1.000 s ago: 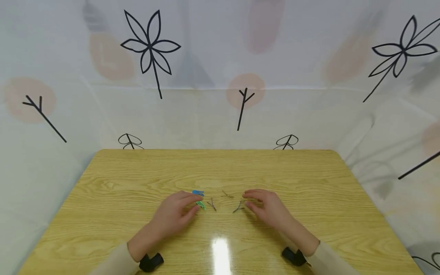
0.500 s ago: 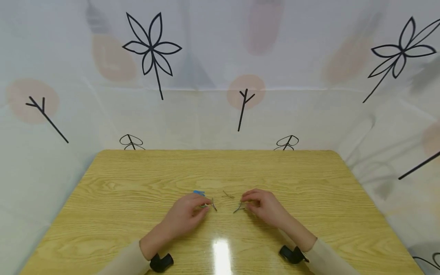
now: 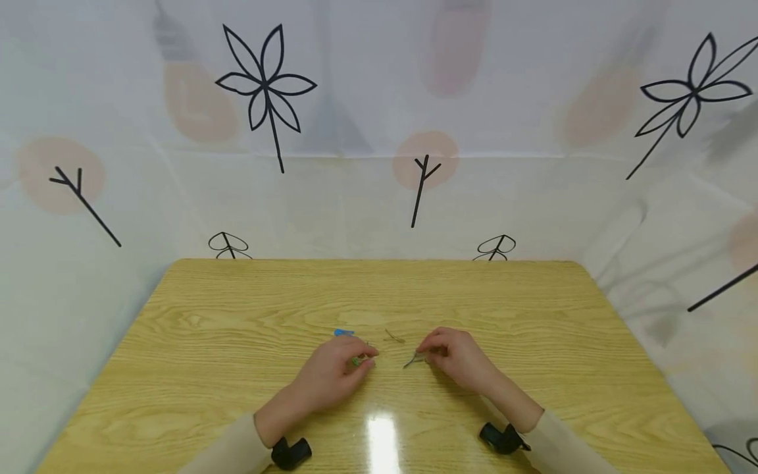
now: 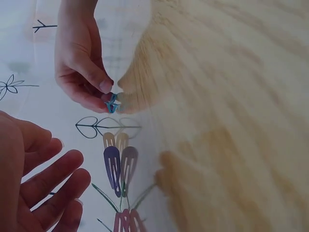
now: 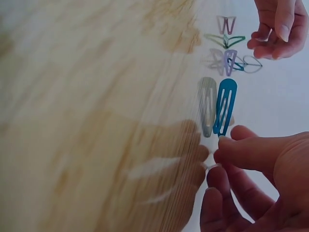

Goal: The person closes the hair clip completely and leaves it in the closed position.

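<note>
My right hand [image 3: 456, 349] pinches the narrow end of a teal snap hair clip [image 5: 226, 104] between thumb and fingertips, close to the tabletop. My left hand [image 3: 331, 368] hovers low with thumb and fingers parted, holding nothing. A green hair clip [image 3: 357, 361] shows between its thumb and fingers in the head view. Past its fingertips stands a purple hair clip [image 4: 112, 166], partly hidden by the hand in the head view. A pink hair clip [image 4: 123, 221] and a blue hair clip [image 3: 343, 332] are near the left hand. A beige hair clip [image 3: 395, 337] lies between the hands.
The glossy wooden table [image 3: 237, 296] mirrors clips and fingers in the wrist views. A patterned cloth [image 3: 355, 204] hangs around its back and sides. Black wrist devices [image 3: 291, 453] hang under both wrists.
My left hand has moved right, over the green clip toward the purple one, uncovering the green again. My right fingers have drawn together at the teal clip, which stays in place.
</note>
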Available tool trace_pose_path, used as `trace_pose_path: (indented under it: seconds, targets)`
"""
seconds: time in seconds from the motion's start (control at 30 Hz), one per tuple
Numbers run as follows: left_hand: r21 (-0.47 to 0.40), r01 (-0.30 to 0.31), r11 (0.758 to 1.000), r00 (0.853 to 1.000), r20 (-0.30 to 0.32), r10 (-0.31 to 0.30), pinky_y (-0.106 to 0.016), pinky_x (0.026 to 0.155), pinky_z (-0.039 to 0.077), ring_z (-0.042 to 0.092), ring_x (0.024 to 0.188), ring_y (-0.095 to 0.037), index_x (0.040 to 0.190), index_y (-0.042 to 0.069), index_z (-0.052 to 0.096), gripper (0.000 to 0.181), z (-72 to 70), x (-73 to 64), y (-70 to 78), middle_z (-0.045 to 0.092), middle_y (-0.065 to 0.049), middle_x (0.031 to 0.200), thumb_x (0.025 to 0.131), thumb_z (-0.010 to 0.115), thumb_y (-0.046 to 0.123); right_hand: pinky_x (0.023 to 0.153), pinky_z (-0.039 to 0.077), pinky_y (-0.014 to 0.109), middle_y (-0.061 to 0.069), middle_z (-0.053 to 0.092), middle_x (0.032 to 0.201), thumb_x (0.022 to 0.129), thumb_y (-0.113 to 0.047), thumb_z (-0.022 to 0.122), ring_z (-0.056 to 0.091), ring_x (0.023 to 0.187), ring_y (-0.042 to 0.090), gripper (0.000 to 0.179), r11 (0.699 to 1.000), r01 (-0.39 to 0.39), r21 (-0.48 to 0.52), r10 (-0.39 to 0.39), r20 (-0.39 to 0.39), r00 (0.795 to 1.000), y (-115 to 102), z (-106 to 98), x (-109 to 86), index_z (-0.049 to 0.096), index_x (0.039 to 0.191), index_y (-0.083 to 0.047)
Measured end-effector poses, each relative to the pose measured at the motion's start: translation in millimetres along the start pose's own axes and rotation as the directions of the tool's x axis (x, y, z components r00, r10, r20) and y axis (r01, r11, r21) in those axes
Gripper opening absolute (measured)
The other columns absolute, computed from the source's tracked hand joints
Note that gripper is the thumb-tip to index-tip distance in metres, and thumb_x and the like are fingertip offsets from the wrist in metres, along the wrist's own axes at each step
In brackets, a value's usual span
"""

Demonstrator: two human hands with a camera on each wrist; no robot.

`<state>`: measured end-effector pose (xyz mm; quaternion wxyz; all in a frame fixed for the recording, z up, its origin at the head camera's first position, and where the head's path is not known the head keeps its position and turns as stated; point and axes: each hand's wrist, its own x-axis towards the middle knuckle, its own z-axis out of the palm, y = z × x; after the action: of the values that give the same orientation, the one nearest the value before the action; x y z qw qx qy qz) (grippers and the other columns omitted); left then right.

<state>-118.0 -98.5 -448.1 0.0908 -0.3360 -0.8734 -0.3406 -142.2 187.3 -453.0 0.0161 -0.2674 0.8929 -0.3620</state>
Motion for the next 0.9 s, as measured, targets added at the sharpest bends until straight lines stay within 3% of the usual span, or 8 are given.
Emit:
trace_pose_path:
  seconds: [0.5, 0.9]
  targets:
    - [-0.013, 0.003, 1.0, 0.998, 0.07, -0.002, -0.029, 0.085, 0.05, 0.063, 0.093, -0.007, 0.109, 0.015, 0.075, 0.017, 9.4, 12.9, 4.1, 0.07, 0.009, 0.103, 0.099, 0.063, 0.02, 0.07, 0.052, 0.027, -0.006, 0.067, 0.089, 0.086, 0.001, 0.075, 0.062, 0.081, 0.008, 0.018, 1.0, 0.008, 0.018, -0.008, 0.021, 1.0, 0.7, 1.9, 0.3, 0.077, 0.092, -0.016]
    - [0.013, 0.027, 1.0, 0.984, 0.178, -0.029, -0.026, 0.082, 0.05, 0.063, 0.093, -0.008, 0.107, 0.018, 0.076, 0.014, 19.4, 28.0, 5.0, 0.071, 0.009, 0.101, 0.096, 0.068, 0.021, 0.07, 0.051, 0.026, -0.003, 0.068, 0.09, 0.087, -0.001, 0.075, 0.061, 0.08, 0.008, 0.015, 0.999, -0.038, 0.032, 0.038, 0.02, 0.999, -0.7, 2.9, 2.8, 0.075, 0.098, -0.011]
